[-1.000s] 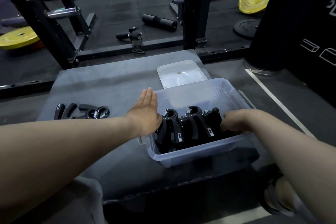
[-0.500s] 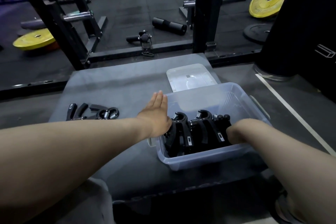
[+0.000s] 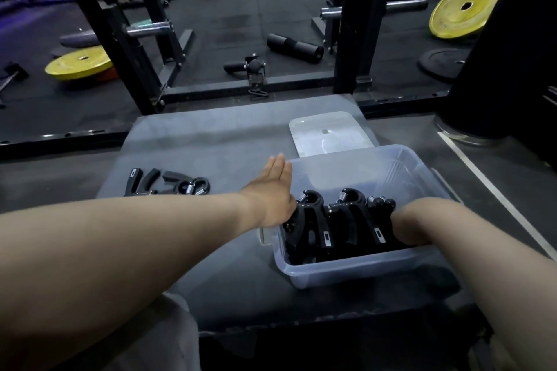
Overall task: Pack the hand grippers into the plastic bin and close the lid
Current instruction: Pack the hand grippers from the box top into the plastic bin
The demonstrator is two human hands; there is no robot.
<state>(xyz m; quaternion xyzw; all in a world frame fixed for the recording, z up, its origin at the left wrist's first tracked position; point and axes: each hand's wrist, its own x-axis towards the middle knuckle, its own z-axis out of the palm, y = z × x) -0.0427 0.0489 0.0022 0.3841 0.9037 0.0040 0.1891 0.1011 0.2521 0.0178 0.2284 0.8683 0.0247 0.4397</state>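
A clear plastic bin (image 3: pixel 361 272) stands on a grey padded platform (image 3: pixel 211 141), with several black hand grippers (image 3: pixel 331 220) upright in a row inside it. Its clear lid (image 3: pixel 327 132) lies flat just behind the bin. More black hand grippers (image 3: pixel 168 182) lie loose on the platform to the left. My left hand (image 3: pixel 271 193) is flat with its fingers straight, resting against the bin's left wall and holding nothing. My right hand (image 3: pixel 407 226) reaches down into the bin's right end beside the grippers; its fingers are hidden.
Black rack uprights (image 3: pixel 349 39) and a floor bar stand just beyond the platform. Yellow weight plates (image 3: pixel 78 63) (image 3: pixel 464 6), a black roller (image 3: pixel 295 48) and a black column (image 3: pixel 512 54) at the right surround it. People's legs show far back.
My right hand has sunk a little deeper into the bin's right end. My left hand stays against the bin's left wall. The view has shifted slightly.
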